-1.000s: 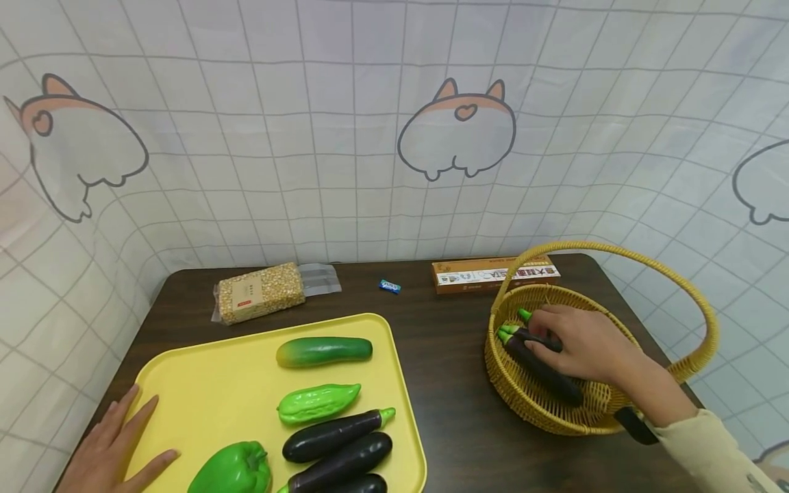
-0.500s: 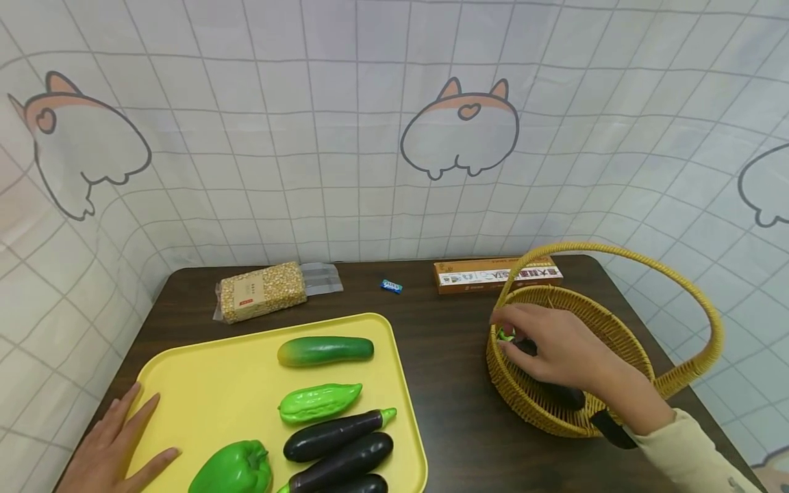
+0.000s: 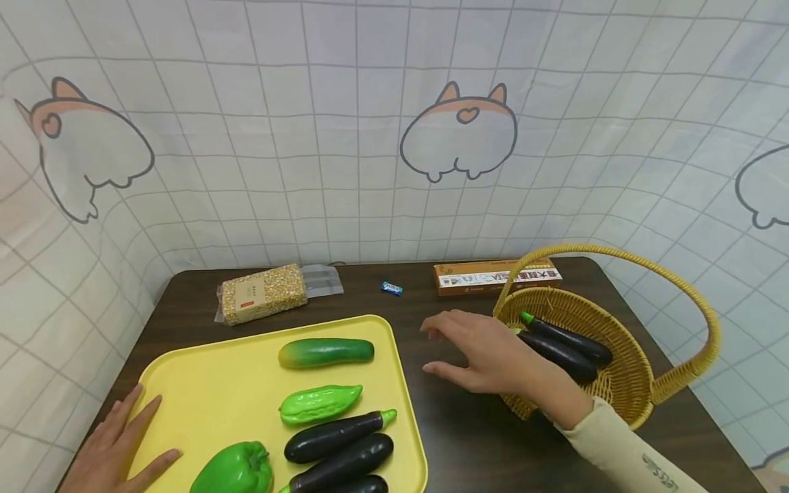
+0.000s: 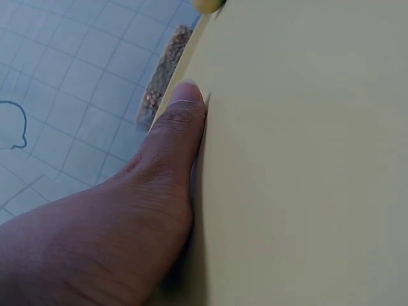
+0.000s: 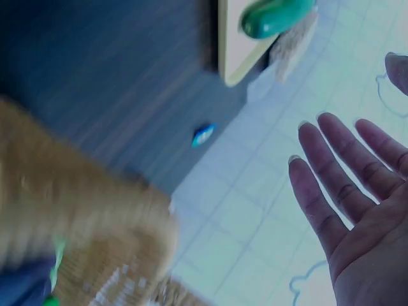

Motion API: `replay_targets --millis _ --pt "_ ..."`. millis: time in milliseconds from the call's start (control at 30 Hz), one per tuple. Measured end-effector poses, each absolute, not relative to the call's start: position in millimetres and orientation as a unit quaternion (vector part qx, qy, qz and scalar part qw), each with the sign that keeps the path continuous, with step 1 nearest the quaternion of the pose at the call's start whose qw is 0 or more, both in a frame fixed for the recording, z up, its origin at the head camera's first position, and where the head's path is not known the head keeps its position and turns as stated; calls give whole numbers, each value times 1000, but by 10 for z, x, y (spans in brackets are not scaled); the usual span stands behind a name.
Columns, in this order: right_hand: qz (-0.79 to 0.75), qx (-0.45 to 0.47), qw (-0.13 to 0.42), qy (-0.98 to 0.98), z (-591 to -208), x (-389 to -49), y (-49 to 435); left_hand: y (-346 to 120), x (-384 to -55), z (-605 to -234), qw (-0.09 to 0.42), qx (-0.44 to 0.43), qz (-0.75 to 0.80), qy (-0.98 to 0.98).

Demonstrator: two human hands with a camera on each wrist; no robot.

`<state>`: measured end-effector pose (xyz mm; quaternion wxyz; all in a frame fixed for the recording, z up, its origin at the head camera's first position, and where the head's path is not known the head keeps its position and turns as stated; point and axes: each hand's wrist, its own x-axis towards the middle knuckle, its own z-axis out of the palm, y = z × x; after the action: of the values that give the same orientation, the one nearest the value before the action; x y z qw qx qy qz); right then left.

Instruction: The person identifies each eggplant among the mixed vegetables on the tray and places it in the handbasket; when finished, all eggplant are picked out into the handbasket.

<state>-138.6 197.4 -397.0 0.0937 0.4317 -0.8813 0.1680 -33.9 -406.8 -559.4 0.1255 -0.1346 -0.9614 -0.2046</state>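
My left hand [image 3: 114, 445] rests with fingers spread on the left edge of the yellow tray [image 3: 203, 383]; its thumb lies along the tray in the left wrist view. My right hand [image 3: 487, 352] is in the air over the dark table between tray and basket, fingers extended and holding nothing. Behind it, the woven basket [image 3: 616, 329] contains two eggplants [image 3: 573, 340] with green stems, partly covered by the hand and wrist. On the tray lie a green cucumber-like vegetable [image 3: 327, 352], a bumpy bitter melon [image 3: 320, 404], a green bell pepper [image 3: 234, 469] and several eggplants [image 3: 335, 435].
A vacuum-packed bag of yellow grain [image 3: 264, 294] lies at the back left of the table. A small blue wrapper [image 3: 391, 288] sits at the back middle, and a long pasta box [image 3: 474, 277] stands behind the basket. The basket's tall handle [image 3: 684, 287] arches up on the right.
My right hand has come out of the basket and moved left over the table, its fingers straightening. Both eggplants in the basket now show more. The left hand has stayed put.
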Motion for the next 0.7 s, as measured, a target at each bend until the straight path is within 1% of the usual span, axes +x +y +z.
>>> replay_targets --millis 167,333,567,700 --pt "166 449 76 -875 -4089 -1387 1741 -4072 -342 -5604 134 -140 -203 -960" --pt "158 473 55 -865 -4212 -1345 1548 -4062 -340 -5623 129 -136 -201 -961" --pt "127 504 52 -853 -4346 -1298 1322 -4065 -340 -5637 130 -131 -199 -962" --pt "123 506 34 -853 -4442 -1264 1222 -4052 -339 -5637 129 -127 -200 -963"
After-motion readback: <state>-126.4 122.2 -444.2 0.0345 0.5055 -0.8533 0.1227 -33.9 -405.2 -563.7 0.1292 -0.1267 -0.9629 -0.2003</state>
